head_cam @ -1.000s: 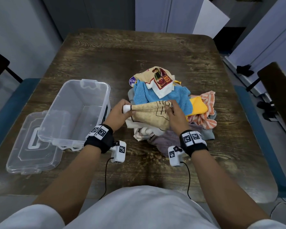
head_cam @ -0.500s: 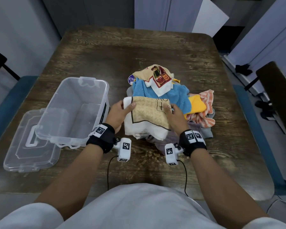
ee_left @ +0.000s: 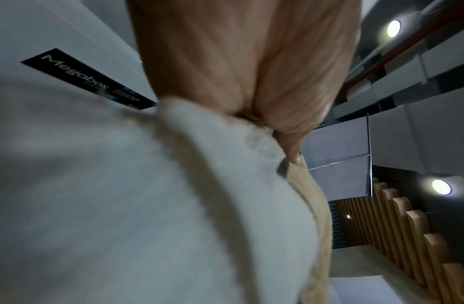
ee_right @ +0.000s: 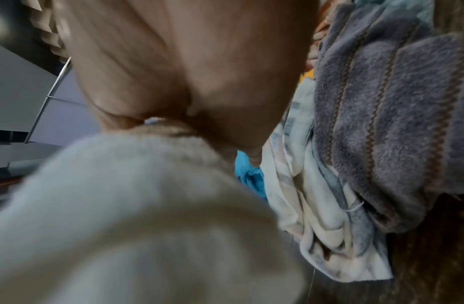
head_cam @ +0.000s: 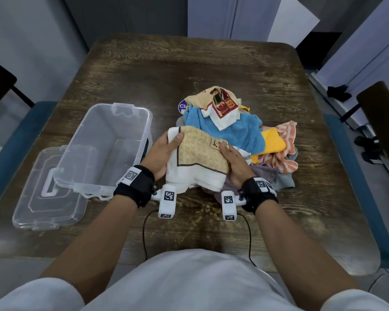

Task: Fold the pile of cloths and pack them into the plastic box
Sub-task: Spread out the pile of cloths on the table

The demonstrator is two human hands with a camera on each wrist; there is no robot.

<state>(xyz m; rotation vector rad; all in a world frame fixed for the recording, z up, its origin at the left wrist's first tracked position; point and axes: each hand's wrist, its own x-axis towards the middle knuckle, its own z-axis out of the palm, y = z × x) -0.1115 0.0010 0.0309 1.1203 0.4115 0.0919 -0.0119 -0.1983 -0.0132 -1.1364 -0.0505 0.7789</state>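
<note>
The head view is taking in the whole wooden table [head_cam: 144, 70]. On it the clear plastic box [head_cam: 81, 140] is standing open on the left, its near end resting on the lid [head_cam: 38, 198], which is lying flat. Just right of the box, the pile of cloths [head_cam: 238, 129] is sitting in a loose heap of blue, yellow, orange-striped and printed pieces.

Against the pile's near side, both hands are holding up a beige towel [head_cam: 200, 153] with a white border and a dark outline, its lower part drooping in soft folds. The left hand [head_cam: 160, 153] is gripping the far left corner, thumb on top. The right hand [head_cam: 234, 162] is clasping the right edge, fingers lying over the beige face.

Only the left wrist view is showing a black label [ee_left: 88, 79] reading "Megabox" on the box wall, behind the blurred towel. Only the right wrist view is revealing the pile's underside: a grey fleece cloth [ee_right: 381, 102] with brown stripes, lying over a pale printed cloth [ee_right: 316, 216].
</note>
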